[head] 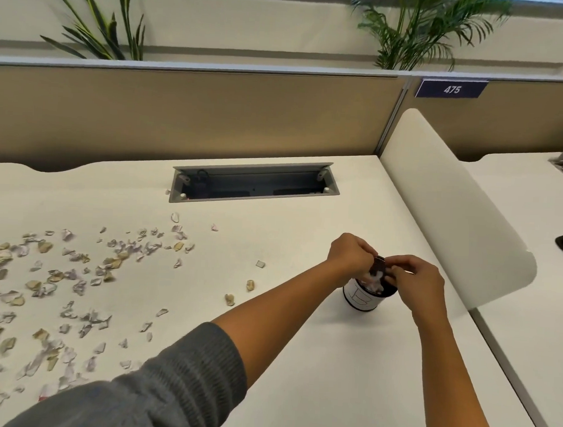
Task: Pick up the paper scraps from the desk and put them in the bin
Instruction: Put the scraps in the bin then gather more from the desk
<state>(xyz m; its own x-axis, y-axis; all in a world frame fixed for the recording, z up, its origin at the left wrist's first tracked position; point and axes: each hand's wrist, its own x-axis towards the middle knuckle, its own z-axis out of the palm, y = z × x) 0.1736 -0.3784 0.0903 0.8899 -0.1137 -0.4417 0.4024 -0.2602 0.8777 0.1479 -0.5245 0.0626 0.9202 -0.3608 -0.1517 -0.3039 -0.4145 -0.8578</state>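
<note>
Several paper scraps [77,278], white, tan and lilac, lie scattered over the left half of the white desk [283,358]. A small round bin [363,301], white outside and dark inside, stands on the desk at the right with white scraps in it. Both hands meet just above the bin's mouth. My left hand [351,256] has its fingers curled and pinches a small dark piece [378,264]. My right hand [419,284] also has curled fingers, their tips touching that same piece. What else the fingers hold is hidden.
An open grey cable tray [255,183] is set into the desk at the back. A beige partition [181,118] runs behind, and a white rounded divider [451,214] stands right of the bin. A few stray scraps [250,285] lie between the pile and the bin.
</note>
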